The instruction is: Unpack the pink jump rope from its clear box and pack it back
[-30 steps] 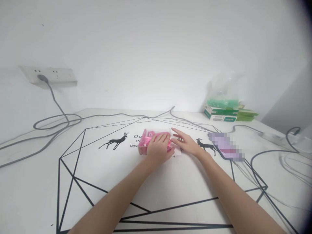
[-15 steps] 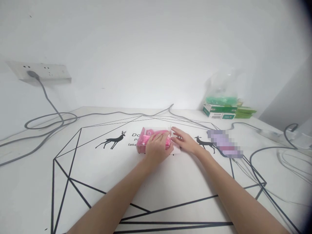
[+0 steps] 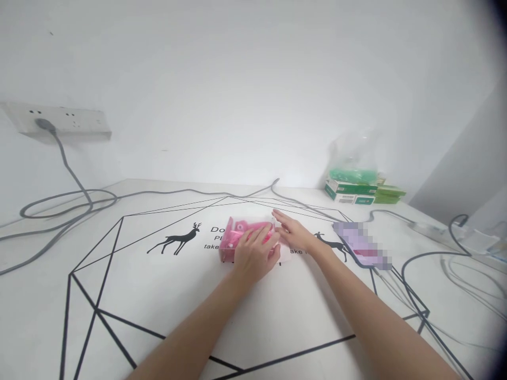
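Two hands: left hand (image 3: 253, 254) spread flat on pink box (image 3: 237, 240); right hand (image 3: 295, 236) spread beside it, unchanged.
View: shifted leftward.
Box contents: indistinct, part-covered.

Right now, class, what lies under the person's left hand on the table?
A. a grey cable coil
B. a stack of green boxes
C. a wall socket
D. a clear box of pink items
D: the left hand rests on the clear box of pink items, beside the right hand.
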Demonstrator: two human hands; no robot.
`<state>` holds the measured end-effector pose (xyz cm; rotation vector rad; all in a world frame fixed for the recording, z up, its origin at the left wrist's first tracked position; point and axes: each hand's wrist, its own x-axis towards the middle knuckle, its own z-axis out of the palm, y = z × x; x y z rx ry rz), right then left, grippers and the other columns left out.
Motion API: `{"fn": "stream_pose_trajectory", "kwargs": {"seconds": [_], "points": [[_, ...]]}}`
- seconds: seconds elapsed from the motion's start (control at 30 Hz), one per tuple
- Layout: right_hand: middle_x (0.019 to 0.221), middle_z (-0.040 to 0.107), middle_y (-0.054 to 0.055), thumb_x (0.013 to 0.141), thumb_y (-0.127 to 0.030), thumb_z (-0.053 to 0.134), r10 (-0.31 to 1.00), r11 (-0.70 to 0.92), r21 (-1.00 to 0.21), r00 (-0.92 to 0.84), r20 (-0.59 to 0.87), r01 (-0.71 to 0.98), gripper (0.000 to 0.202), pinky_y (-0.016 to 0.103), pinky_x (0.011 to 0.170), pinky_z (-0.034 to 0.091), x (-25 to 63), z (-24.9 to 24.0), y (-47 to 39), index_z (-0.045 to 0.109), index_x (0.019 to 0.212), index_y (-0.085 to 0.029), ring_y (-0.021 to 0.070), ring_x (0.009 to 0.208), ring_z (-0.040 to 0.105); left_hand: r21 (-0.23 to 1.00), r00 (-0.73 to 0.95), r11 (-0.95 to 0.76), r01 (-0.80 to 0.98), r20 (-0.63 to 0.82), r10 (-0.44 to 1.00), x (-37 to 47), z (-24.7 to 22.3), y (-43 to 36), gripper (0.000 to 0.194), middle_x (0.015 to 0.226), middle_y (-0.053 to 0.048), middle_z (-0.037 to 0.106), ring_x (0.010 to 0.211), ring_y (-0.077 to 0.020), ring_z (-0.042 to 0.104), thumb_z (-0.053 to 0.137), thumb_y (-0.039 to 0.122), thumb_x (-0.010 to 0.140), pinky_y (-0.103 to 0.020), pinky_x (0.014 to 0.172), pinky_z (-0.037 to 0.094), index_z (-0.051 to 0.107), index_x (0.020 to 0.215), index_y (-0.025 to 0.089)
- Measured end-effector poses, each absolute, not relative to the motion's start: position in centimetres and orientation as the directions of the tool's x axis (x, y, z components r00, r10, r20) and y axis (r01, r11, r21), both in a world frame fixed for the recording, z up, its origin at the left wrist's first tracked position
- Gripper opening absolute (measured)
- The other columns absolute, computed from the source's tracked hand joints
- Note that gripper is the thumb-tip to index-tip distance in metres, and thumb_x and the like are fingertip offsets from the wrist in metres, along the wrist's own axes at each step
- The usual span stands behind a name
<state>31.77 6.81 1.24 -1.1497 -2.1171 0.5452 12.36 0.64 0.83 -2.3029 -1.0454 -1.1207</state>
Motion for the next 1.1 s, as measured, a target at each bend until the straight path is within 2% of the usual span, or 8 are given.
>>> {"fn": "stream_pose_trajectory", "kwargs": {"seconds": [0.2, 0.33, 0.43, 0.53, 0.67, 0.8, 0.97, 1.1], "points": [[0.16, 0.028, 0.003, 0.086, -0.02, 0.051, 0.844, 0.534, -0.515, -0.457, 0.28, 0.671, 0.062, 0.043, 0.118, 0.031, 31.5, 2.4, 8.1, 0.044, 0.147, -0.024, 0.0245, 0.143, 0.036, -0.006, 0.378, -0.647, 0.762, 0.816, 0.437, 12.6, 0.8, 0.7, 0.019, 0.112, -0.006, 0.072, 0.099, -0.0233, 0.068, 0.056, 0.027, 0.089, -0.04, 0.088, 0.052, 0.068, 0.102, 0.021], [0.157, 0.036, 0.009, 0.084, -0.016, 0.05, 0.83, 0.556, -0.443, -0.503, 0.243, 0.703, 0.062, 0.039, 0.116, 0.033, 31.5, 3.0, 8.3, 0.045, 0.146, -0.019, 0.0227, 0.143, 0.037, -0.001, 0.384, -0.653, 0.758, 0.809, 0.445, 12.7, 0.8, 0.7, 0.02, 0.111, -0.006, 0.072, 0.099, -0.0245, 0.068, 0.058, 0.028, 0.087, -0.04, 0.088, 0.052, 0.068, 0.103, 0.021], [0.158, 0.032, 0.012, 0.08, -0.014, 0.056, 0.815, 0.579, -0.359, -0.53, 0.234, 0.732, 0.064, 0.042, 0.117, 0.031, 31.9, 3.2, 8.5, 0.048, 0.143, -0.017, 0.026, 0.146, 0.031, -0.003, 0.394, -0.657, 0.754, 0.803, 0.448, 12.6, 0.8, 0.8, 0.02, 0.109, -0.006, 0.073, 0.1, -0.0244, 0.068, 0.058, 0.029, 0.087, -0.04, 0.088, 0.051, 0.068, 0.103, 0.021], [0.162, 0.024, 0.008, 0.076, -0.015, 0.062, 0.812, 0.583, -0.265, -0.542, 0.215, 0.768, 0.068, 0.049, 0.118, 0.026, 32.2, 3.3, 8.4, 0.049, 0.142, -0.021, 0.0317, 0.149, 0.019, -0.017, 0.399, -0.655, 0.756, 0.805, 0.439, 12.6, 0.7, 0.8, 0.02, 0.11, -0.007, 0.072, 0.101, -0.0237, 0.068, 0.057, 0.028, 0.088, -0.039, 0.088, 0.051, 0.067, 0.103, 0.02], [0.154, 0.041, 0.009, 0.081, -0.019, 0.058, 0.839, 0.541, -0.168, -0.515, 0.177, 0.824, 0.069, 0.052, 0.117, 0.025, 32.0, 3.3, 7.6, 0.041, 0.147, -0.019, 0.0318, 0.148, 0.025, -0.023, 0.388, -0.647, 0.762, 0.816, 0.429, 12.6, 0.6, 0.8, 0.019, 0.107, -0.006, 0.073, 0.102, -0.0234, 0.068, 0.057, 0.028, 0.087, -0.039, 0.087, 0.051, 0.067, 0.101, 0.02], [0.153, 0.042, 0.009, 0.087, -0.025, 0.052, 0.854, 0.501, -0.1, -0.471, 0.22, 0.86, 0.063, 0.053, 0.119, 0.022, 31.2, 2.7, 6.2, 0.039, 0.149, -0.018, 0.0286, 0.147, 0.029, -0.03, 0.391, -0.649, 0.76, 0.819, 0.42, 12.6, 0.6, 0.9, 0.017, 0.102, -0.005, 0.074, 0.102, -0.0235, 0.068, 0.058, 0.027, 0.086, -0.038, 0.087, 0.051, 0.067, 0.099, 0.02], [0.153, 0.042, 0.013, 0.091, -0.022, 0.044, 0.851, 0.497, -0.091, -0.465, 0.243, 0.863, 0.062, 0.05, 0.118, 0.025, 30.6, 1.5, 4.7, 0.034, 0.151, -0.011, 0.0264, 0.145, 0.032, -0.056, 0.408, -0.651, 0.757, 0.819, 0.404, 12.6, 0.9, 0.9, 0.016, 0.102, -0.005, 0.074, 0.097, -0.0228, 0.069, 0.059, 0.025, 0.085, -0.037, 0.083, 0.051, 0.067, 0.098, 0.02], [0.147, 0.05, 0.014, 0.097, -0.022, 0.033, 0.846, 0.507, -0.165, -0.452, 0.284, 0.846, 0.053, 0.05, 0.118, 0.027, 30.7, 1.3, 4.1, 0.039, 0.148, -0.013, 0.0241, 0.143, 0.038, -0.075, 0.429, -0.654, 0.753, 0.809, 0.401, 12.5, 1.2, 0.8, 0.019, 0.107, -0.005, 0.073, 0.096, -0.0224, 0.069, 0.059, 0.025, 0.085, -0.038, 0.083, 0.052, 0.067, 0.101, 0.02]]}}
